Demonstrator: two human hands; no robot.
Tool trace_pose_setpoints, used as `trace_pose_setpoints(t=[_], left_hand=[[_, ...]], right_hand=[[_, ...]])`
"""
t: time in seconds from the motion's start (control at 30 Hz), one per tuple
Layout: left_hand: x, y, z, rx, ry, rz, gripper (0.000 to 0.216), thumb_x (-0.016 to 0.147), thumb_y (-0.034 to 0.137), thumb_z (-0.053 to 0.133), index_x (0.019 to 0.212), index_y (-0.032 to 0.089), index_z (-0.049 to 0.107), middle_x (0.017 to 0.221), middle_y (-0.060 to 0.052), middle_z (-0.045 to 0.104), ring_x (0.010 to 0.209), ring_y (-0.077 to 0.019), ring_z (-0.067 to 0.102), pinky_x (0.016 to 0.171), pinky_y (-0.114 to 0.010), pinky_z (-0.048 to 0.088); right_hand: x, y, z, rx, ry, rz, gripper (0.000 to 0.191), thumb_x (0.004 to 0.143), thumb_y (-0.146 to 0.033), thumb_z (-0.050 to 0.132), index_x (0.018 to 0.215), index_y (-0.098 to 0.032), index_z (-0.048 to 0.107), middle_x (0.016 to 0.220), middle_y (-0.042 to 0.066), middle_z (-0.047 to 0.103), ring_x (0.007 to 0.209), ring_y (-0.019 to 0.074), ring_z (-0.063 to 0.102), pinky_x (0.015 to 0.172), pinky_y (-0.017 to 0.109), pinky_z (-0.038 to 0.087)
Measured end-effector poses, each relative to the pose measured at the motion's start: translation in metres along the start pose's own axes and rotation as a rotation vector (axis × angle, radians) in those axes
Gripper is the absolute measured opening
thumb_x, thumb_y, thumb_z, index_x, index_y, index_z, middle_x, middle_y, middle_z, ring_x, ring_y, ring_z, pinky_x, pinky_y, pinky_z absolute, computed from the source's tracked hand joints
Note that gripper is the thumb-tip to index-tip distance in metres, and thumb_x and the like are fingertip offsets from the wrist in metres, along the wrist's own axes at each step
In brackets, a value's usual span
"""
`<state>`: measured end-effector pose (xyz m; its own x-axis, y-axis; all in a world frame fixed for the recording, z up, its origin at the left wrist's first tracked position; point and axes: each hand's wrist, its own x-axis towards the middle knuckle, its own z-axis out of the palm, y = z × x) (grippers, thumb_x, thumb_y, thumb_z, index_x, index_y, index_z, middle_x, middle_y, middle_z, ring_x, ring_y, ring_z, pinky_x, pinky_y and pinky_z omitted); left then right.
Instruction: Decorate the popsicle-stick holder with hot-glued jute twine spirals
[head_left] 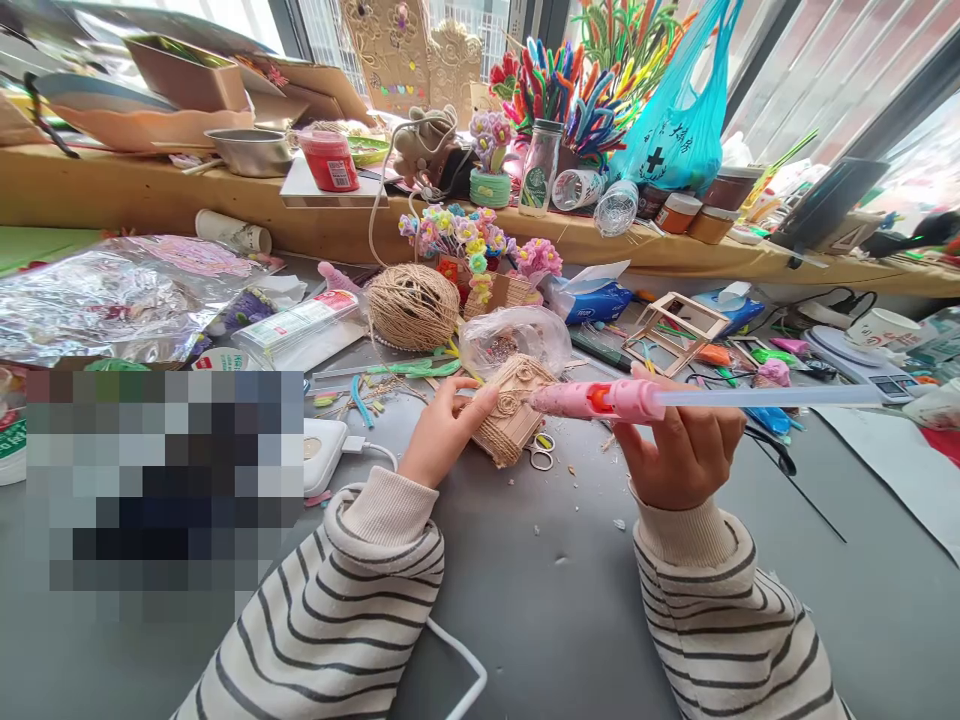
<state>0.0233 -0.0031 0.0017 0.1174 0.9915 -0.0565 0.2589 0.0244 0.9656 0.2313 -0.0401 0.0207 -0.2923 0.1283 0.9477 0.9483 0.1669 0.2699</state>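
Note:
My left hand [448, 425] grips the left side of a small tan box [504, 440] wrapped in twine, with coiled twine shapes on its top face. In my right hand [686, 445] is a pink hot glue gun [630, 398], its nozzle end pointing left at the box. A long translucent glue stick [772, 397] sticks out of the gun's back end to the right. Whether the nozzle touches the box, I cannot tell. Small scissors [541, 455] lie on the table just right of the box. Behind it sits a large ball of twine [414, 306].
A clear plastic bag [514, 340] lies behind the box. A white charger [322, 455] with a cable is left of my left hand. Pipe-cleaner flowers [480, 245], a wooden frame [675, 325] and a kitchen scale [862, 360] stand farther back. A cluttered ledge [315, 225] runs behind the grey table [540, 620].

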Motion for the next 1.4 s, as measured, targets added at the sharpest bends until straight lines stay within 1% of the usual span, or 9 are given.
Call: trace_pose_setpoints(t=[0.13,0.33,0.63,0.77,0.9,0.97,1.13,1.27,1.4], left_hand=[[0.000,-0.002,0.000,-0.020,-0.008,-0.015,0.048,0.069,0.055,0.048,0.099,0.018,0.047,0.081,-0.004,0.059,0.078,-0.0193,0.058,0.066,-0.028,0.042],[0.001,-0.002,0.000,-0.017,-0.008,-0.008,0.049,0.069,0.055,0.048,0.099,0.017,0.047,0.080,-0.005,0.060,0.077,-0.0198,0.058,0.066,-0.029,0.042],[0.003,-0.006,0.000,-0.013,0.006,0.011,0.047,0.069,0.055,0.048,0.096,0.017,0.048,0.086,-0.006,0.060,0.079,-0.0199,0.058,0.067,-0.029,0.042],[0.003,-0.007,-0.001,-0.008,0.003,0.006,0.048,0.069,0.056,0.048,0.097,0.017,0.048,0.085,-0.006,0.061,0.081,-0.0208,0.058,0.068,-0.030,0.041],[0.002,-0.005,-0.001,0.011,0.008,-0.006,0.047,0.069,0.056,0.047,0.097,0.018,0.048,0.080,-0.005,0.062,0.078,-0.0200,0.058,0.068,-0.030,0.040],[0.001,-0.003,-0.001,0.011,0.005,-0.012,0.047,0.069,0.056,0.047,0.096,0.018,0.048,0.080,-0.004,0.063,0.077,-0.0199,0.058,0.068,-0.029,0.040],[0.002,-0.001,-0.002,0.053,0.020,-0.027,0.047,0.069,0.057,0.046,0.095,0.018,0.049,0.079,-0.004,0.062,0.079,-0.0203,0.057,0.069,-0.029,0.040],[0.005,-0.003,-0.003,0.072,0.027,-0.015,0.048,0.069,0.057,0.046,0.096,0.018,0.049,0.078,-0.004,0.062,0.078,-0.0202,0.057,0.070,-0.030,0.040],[0.004,-0.003,-0.003,0.049,0.014,-0.011,0.048,0.069,0.056,0.047,0.097,0.017,0.048,0.079,-0.003,0.062,0.077,-0.0196,0.057,0.067,-0.028,0.040]], right_hand=[[-0.001,0.003,0.003,0.043,-0.012,-0.011,0.031,0.071,-0.030,0.063,0.100,-0.025,0.054,0.084,0.002,0.066,0.077,0.0159,0.061,0.073,0.030,0.044],[0.002,0.007,0.005,0.064,-0.033,-0.038,0.035,0.070,-0.027,0.064,0.104,-0.028,0.054,0.085,0.001,0.065,0.081,0.0142,0.060,0.073,0.028,0.046],[0.005,0.013,0.008,0.062,0.033,-0.085,0.034,0.068,-0.026,0.065,0.100,-0.026,0.056,0.081,0.001,0.061,0.077,0.0136,0.058,0.071,0.026,0.047],[0.000,0.022,0.012,0.035,0.073,0.064,0.034,0.064,-0.028,0.067,0.097,-0.022,0.058,0.082,0.005,0.058,0.075,0.0167,0.057,0.068,0.029,0.045],[-0.008,0.039,0.019,0.015,0.105,0.349,0.027,0.061,-0.033,0.067,0.084,-0.019,0.063,0.074,0.005,0.053,0.073,0.0191,0.055,0.064,0.031,0.044],[-0.012,0.047,0.021,0.031,0.033,0.533,0.031,0.059,-0.039,0.067,0.080,-0.018,0.063,0.070,0.005,0.051,0.068,0.0182,0.052,0.061,0.031,0.043],[-0.025,0.066,0.023,0.138,-0.265,0.984,0.058,0.055,-0.048,0.064,0.099,-0.011,0.055,0.085,0.010,0.058,0.073,0.0205,0.054,0.062,0.033,0.044],[-0.039,0.077,0.026,0.099,-0.610,1.064,0.046,0.055,-0.049,0.060,0.085,-0.014,0.059,0.077,0.008,0.060,0.067,0.0206,0.053,0.065,0.034,0.042],[-0.054,0.081,0.034,0.003,-0.927,1.022,0.037,0.060,-0.047,0.053,0.077,-0.014,0.059,0.071,0.009,0.060,0.066,0.0218,0.053,0.064,0.034,0.040]])
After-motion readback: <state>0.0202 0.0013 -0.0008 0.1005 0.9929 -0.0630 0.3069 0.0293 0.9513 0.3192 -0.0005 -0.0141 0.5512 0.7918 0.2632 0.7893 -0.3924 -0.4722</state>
